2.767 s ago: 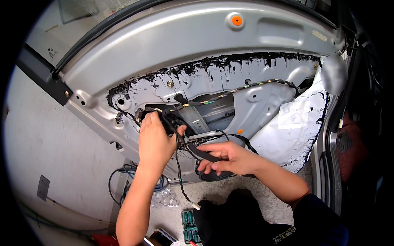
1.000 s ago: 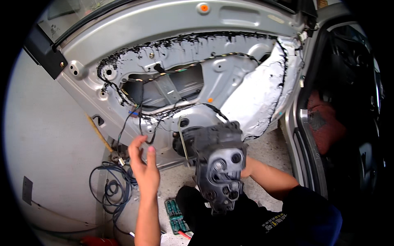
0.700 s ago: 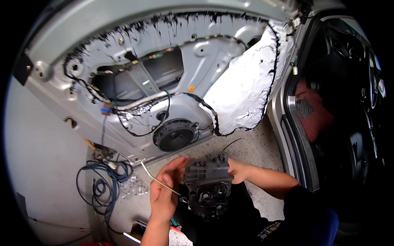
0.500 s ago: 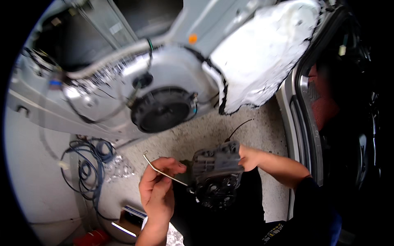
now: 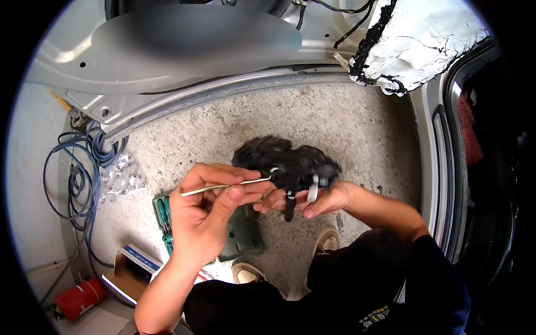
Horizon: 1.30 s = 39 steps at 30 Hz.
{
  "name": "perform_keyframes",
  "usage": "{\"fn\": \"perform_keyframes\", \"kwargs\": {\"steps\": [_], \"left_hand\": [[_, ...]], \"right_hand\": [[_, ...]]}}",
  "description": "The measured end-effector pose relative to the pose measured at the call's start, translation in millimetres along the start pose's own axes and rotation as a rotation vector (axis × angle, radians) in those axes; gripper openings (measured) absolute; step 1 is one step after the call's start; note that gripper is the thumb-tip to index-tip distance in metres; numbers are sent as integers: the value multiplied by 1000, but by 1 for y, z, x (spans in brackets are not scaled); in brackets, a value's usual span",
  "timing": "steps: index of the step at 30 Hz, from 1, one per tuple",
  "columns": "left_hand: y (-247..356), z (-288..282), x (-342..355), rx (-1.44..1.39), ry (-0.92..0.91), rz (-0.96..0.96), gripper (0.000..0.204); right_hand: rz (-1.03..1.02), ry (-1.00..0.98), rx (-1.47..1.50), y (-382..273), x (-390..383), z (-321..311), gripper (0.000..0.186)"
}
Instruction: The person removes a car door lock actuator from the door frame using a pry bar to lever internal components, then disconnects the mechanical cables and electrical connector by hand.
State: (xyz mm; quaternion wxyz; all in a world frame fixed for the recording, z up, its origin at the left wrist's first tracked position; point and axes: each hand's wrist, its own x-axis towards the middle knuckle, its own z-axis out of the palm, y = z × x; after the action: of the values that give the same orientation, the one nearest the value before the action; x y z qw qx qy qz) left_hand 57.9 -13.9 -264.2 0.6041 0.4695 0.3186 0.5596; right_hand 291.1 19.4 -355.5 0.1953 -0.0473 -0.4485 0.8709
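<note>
A black, motion-blurred latch assembly (image 5: 287, 162) hangs in the middle of the view over the concrete floor, with a white piece and a short black cable end below it. My right hand (image 5: 326, 198) is closed on it from the lower right, with fingers underneath. My left hand (image 5: 215, 201) pinches a thin pale metal rod (image 5: 212, 187), which runs to the assembly's left side. The left fingertips are just left of the assembly; whether they touch it I cannot tell.
Above are the open door (image 5: 67, 56) and white liner (image 5: 424, 39). Left on the floor lie hose coils (image 5: 78, 167), a green tool case (image 5: 245, 234), an open box (image 5: 120, 282) and a red extinguisher (image 5: 78, 298). The car's sill (image 5: 432, 156) runs down the right.
The latch assembly has come from the door down over the floor and been turned about. My left hand went from open to pinching the rod. The view has tilted down to the floor.
</note>
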Motion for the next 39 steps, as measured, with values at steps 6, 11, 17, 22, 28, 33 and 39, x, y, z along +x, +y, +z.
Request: {"fn": "perform_keyframes", "kwargs": {"steps": [6,11,17,22,28,33,39], "left_hand": [[-19,9,-5,103,36,61,12],[-20,10,-5,300,74,230,12],[-16,13,-3,288,224,219,5],[-23,6,1,245,285,110,6],[-24,8,5,257,295,70,6],[-22,3,-2,318,298,7,2],[-19,9,-4,412,202,-128,7]], "right_hand": [[29,244,184,19,-8,16,62],[99,304,99,6,-14,30,46],[350,362,-98,-29,-17,49,62],[322,323,-169,-24,-20,50,62],[187,482,-188,-16,-23,46,58],[63,594,-339,-14,-22,50,53],[-77,645,-616,-15,-28,55,40]]}}
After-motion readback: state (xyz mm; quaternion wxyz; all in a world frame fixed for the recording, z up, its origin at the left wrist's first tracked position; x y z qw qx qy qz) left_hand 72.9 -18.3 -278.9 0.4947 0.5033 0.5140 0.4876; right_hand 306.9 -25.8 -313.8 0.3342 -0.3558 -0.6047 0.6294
